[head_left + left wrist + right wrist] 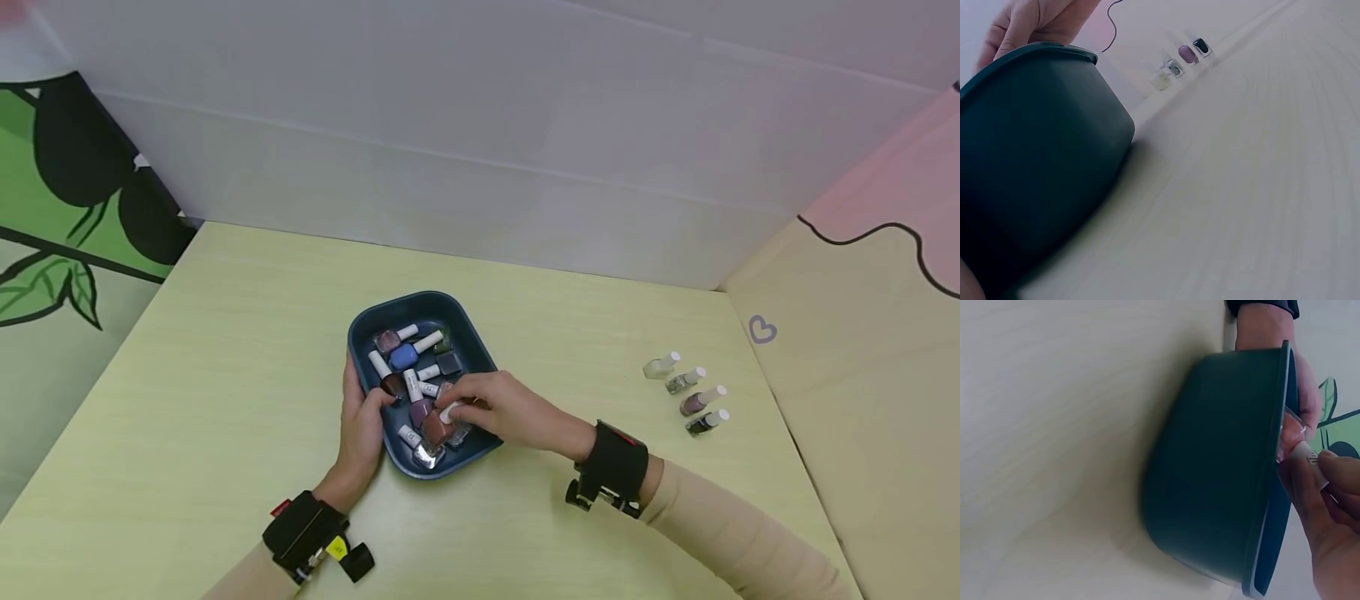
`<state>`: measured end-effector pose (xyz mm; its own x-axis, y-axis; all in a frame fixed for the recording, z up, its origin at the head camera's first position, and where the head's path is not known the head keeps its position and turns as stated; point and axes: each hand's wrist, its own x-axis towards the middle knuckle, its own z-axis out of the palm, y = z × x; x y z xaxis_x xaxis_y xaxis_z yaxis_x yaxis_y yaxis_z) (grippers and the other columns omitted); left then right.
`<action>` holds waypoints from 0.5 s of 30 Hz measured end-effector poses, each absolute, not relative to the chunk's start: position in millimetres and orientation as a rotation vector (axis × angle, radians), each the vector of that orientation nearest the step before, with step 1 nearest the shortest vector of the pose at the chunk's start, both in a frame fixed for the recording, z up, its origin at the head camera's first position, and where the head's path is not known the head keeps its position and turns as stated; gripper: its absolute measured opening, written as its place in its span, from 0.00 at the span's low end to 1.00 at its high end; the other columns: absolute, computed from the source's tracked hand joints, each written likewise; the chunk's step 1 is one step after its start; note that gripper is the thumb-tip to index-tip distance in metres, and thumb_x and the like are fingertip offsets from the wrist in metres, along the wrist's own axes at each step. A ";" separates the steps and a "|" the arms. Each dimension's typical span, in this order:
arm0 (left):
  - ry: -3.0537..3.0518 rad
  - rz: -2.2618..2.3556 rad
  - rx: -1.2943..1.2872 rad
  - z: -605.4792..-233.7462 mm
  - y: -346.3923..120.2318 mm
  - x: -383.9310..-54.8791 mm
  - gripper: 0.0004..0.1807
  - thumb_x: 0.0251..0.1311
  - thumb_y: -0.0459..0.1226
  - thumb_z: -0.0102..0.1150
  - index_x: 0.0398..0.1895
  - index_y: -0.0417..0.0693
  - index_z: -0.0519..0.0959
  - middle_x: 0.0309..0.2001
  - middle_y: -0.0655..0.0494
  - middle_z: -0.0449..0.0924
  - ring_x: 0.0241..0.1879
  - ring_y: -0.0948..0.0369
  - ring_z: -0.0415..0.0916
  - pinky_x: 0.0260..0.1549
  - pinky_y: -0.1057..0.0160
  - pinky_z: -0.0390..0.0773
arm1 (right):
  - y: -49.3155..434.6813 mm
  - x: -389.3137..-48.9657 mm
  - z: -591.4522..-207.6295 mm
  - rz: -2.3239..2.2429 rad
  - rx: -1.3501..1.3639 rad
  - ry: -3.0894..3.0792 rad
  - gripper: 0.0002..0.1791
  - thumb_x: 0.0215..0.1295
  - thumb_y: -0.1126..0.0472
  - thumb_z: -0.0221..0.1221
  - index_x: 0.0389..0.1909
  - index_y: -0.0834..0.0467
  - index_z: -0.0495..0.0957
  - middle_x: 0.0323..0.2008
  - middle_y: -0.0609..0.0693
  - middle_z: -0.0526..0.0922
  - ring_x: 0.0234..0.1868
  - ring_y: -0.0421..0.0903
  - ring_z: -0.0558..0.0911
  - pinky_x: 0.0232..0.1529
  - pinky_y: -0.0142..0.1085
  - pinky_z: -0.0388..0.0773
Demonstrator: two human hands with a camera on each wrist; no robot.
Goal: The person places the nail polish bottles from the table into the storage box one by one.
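Observation:
A dark blue plastic bin (pixel 480 342) stands on the table with several nail polish bottles lying in it, among them a blue one (pixel 403 357) and a dark brown one (pixel 392 384). My left hand (pixel 362 433) grips the bin's left wall, thumb over the rim and fingers along the outside. Over the bin's near right part, my right hand (pixel 510 410) pinches the white cap of a reddish-brown nail polish bottle (pixel 436 428). In the right wrist view that bottle (pixel 1292 432) shows just above the rim, its white cap between thumb and fingers.
To the right, a clear bottle (pixel 658 367), a glittery one (pixel 681 382), a mauve one (pixel 692 405) and a black one (pixel 701 424) lie in a row on the table (pixel 585 333). Behind rises a pale wall panel (pixel 480 150); a painted panel (pixel 862 333) borders the right.

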<state>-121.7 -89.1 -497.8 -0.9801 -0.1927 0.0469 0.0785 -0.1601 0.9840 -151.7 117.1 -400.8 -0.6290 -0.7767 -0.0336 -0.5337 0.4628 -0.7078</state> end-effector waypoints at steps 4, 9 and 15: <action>-1.909 -2.258 0.116 -499.3 -89.6 -122.7 0.46 0.56 0.22 0.37 0.76 0.62 0.38 0.75 0.67 0.38 0.71 0.65 0.37 0.69 0.55 0.40 | 114.4 -151.6 -404.7 -0.968 -1.115 2.300 0.13 0.65 0.60 0.55 0.49 0.56 0.81 0.42 0.43 0.82 0.37 0.34 0.76 0.36 0.26 0.75; -1.906 -2.247 0.110 -500.4 -89.9 -123.4 0.46 0.56 0.22 0.37 0.76 0.62 0.38 0.75 0.66 0.39 0.71 0.64 0.38 0.69 0.54 0.40 | 111.9 -153.2 -410.7 -0.973 -1.116 2.229 0.12 0.65 0.60 0.55 0.47 0.55 0.81 0.40 0.44 0.82 0.36 0.35 0.76 0.36 0.27 0.75; -1.912 -2.257 0.128 -502.3 -90.3 -124.2 0.46 0.57 0.23 0.37 0.76 0.62 0.38 0.75 0.67 0.39 0.71 0.65 0.38 0.69 0.55 0.40 | 111.0 -157.1 -412.1 -0.905 -1.101 2.225 0.12 0.65 0.60 0.55 0.46 0.55 0.82 0.41 0.43 0.81 0.38 0.33 0.75 0.38 0.25 0.75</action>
